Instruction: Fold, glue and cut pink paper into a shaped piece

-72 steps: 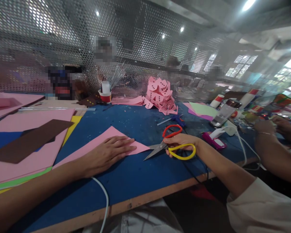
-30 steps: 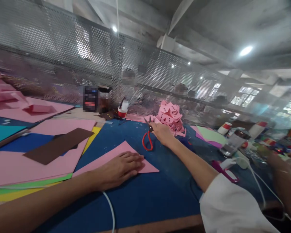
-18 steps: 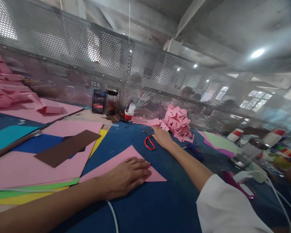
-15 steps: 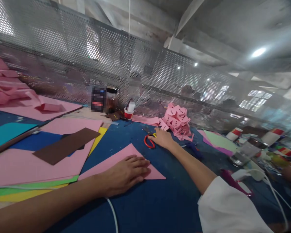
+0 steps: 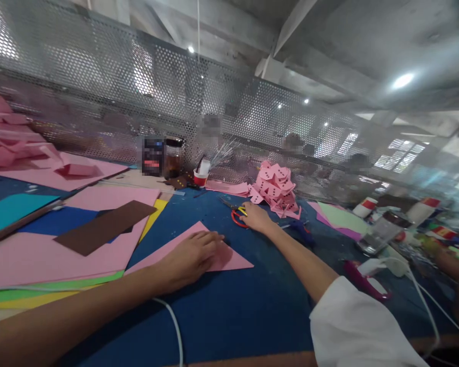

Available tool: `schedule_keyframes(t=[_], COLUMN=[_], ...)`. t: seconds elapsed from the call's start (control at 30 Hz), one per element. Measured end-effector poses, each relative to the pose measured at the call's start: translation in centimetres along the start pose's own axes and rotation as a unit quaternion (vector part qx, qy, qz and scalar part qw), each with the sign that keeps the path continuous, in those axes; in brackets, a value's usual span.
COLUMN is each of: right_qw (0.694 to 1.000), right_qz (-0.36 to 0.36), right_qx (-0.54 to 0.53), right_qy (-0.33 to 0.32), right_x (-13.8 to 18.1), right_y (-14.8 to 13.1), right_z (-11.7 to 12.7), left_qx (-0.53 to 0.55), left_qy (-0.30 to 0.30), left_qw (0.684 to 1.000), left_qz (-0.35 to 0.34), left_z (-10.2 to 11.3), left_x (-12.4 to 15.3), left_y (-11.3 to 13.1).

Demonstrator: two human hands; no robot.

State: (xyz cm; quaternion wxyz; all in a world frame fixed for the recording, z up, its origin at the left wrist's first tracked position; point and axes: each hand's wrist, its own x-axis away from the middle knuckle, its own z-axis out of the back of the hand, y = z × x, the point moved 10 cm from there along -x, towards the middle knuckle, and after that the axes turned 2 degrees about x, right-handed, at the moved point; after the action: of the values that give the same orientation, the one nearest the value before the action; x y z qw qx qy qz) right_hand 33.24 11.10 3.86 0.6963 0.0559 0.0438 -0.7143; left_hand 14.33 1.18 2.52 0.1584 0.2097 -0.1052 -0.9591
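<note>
My left hand (image 5: 191,256) rests on the pink paper triangle (image 5: 229,257), fingers loosely curled, pinning it to the blue table (image 5: 233,316). My right hand (image 5: 255,218) lies open beside the red-and-yellow scissors (image 5: 237,215) at far centre, gripping nothing.

The person's left hand (image 5: 189,257) and its forearm are bare all the way to the lower left corner of the view, with no sleeve, watch or ring to be seen. The right hand (image 5: 254,218) is bare too, and so is its forearm up to a short, loose white sleeve (image 5: 357,329) with a plain hem. A thin white cable (image 5: 174,326) curves down beside the left forearm.
</note>
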Motion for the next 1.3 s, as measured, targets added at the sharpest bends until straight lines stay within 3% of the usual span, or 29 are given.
schedule_keyframes(t=[0.23,0.33,0.47,0.57,0.67,0.8,1.07,1.2,1.3], right_qw=[0.996,0.986,0.977,0.972,0.964,0.948,0.926,0.913,0.857], right_qz=[0.061,0.106,0.110,0.098,0.093,0.087,0.108,0.101,0.064], right_qx=[-0.052,-0.125,-0.181,-0.200,-0.208,-0.240,-0.267,-0.353,-0.506], right_qy=[0.039,0.034,0.035,0.075,0.137,0.190,0.246,0.179,0.068], right_x=[5.0,7.8,10.1,10.8,11.3,12.0,14.2,14.5,13.9], right_y=[-3.1,-5.1,-6.2,-6.1,-5.7,-5.1,-5.9,-6.8,-7.2], right_z=[2.9,3.1,2.3,2.5,3.7,5.2,7.8,7.7,6.4], left_qx=[-0.108,-0.097,-0.083,-0.062,0.027,0.150,0.234,0.223,0.199], left_qy=[0.059,0.048,0.056,0.079,0.149,0.246,0.319,0.377,0.399], left_qw=[0.970,0.965,0.962,0.962,0.959,0.931,0.895,0.881,0.888], left_qz=[0.209,0.238,0.256,0.255,0.238,0.224,0.204,0.178,0.113], left_z=[2.2,1.9,1.8,2.3,3.8,6.6,10.2,12.1,13.1], left_x=[0.8,1.1,1.2,1.0,1.0,1.3,1.7,2.4,2.6], left_y=[-5.3,-6.4,-6.9,-7.0,-6.9,-6.8,-4.9,-2.6,0.3])
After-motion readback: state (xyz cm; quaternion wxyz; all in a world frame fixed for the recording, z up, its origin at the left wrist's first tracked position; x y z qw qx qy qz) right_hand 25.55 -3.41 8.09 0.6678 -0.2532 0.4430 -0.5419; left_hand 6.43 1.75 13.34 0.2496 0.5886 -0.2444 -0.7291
